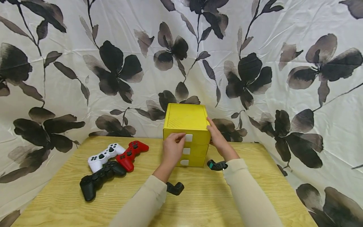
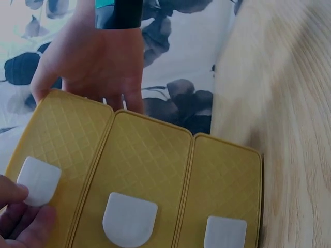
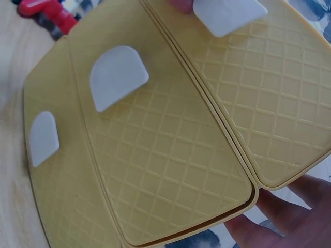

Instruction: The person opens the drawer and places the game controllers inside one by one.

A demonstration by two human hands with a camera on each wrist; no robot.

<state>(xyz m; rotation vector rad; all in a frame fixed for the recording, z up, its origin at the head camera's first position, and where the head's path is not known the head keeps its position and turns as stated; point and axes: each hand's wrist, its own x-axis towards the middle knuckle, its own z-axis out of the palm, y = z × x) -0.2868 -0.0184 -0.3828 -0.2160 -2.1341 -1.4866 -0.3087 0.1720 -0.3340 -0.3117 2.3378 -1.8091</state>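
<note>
Three stacked drawers in a yellow mini drawer cabinet, near the wooden tabletop's back edge, about midway between its back corners. At the white top handle, a pinch by the left hand's thumb and fingers. Along the cabinet's right side, the right hand with fingers extended, bracing but gripping nothing. To draw this drawer well (a judgement from the hands' posture alone), pull level and straight toward the tabletop's front edge, pressing steadily on the side to stop a light-looking box from skidding or twisting. Toward the back left corner, well apart from the cabinet: white, red and black game controllers. Hidden: anything inside the drawers, and the exact contact of the right fingertips. Cut off: the tabletop's front edge in the head view, most of the left hand in both wrist views.
</note>
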